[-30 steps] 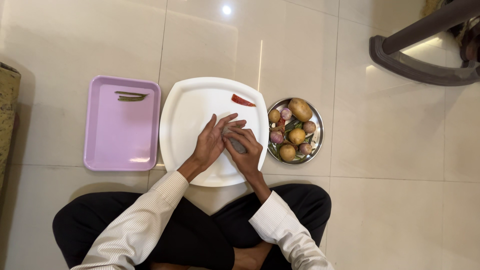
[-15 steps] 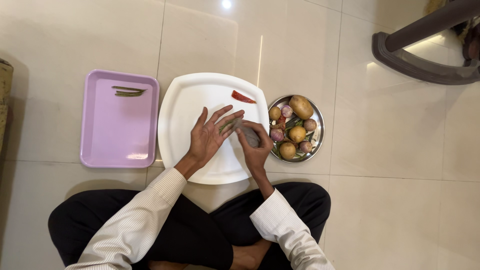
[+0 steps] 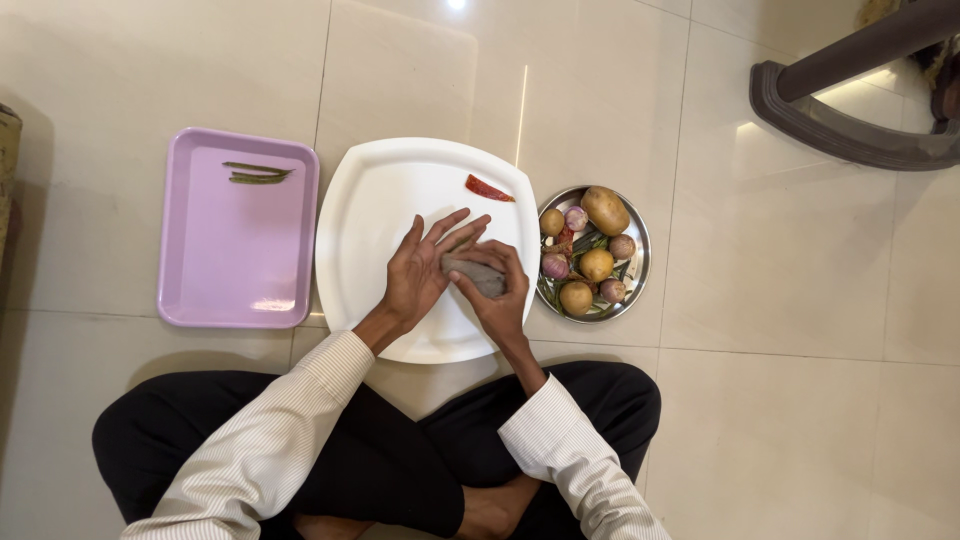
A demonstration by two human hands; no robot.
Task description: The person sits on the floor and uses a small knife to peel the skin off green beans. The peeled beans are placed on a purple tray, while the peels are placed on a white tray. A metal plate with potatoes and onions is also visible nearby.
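Over a white square plate (image 3: 380,200) on a tiled floor, a seated person's right hand (image 3: 497,290) curled around a small grey object (image 3: 476,273), left hand (image 3: 422,270) open, fingers spread, touching its other end, steel dish of potatoes and onions (image 3: 589,254) just beside, red chilli (image 3: 488,189) near the plate's far corner.
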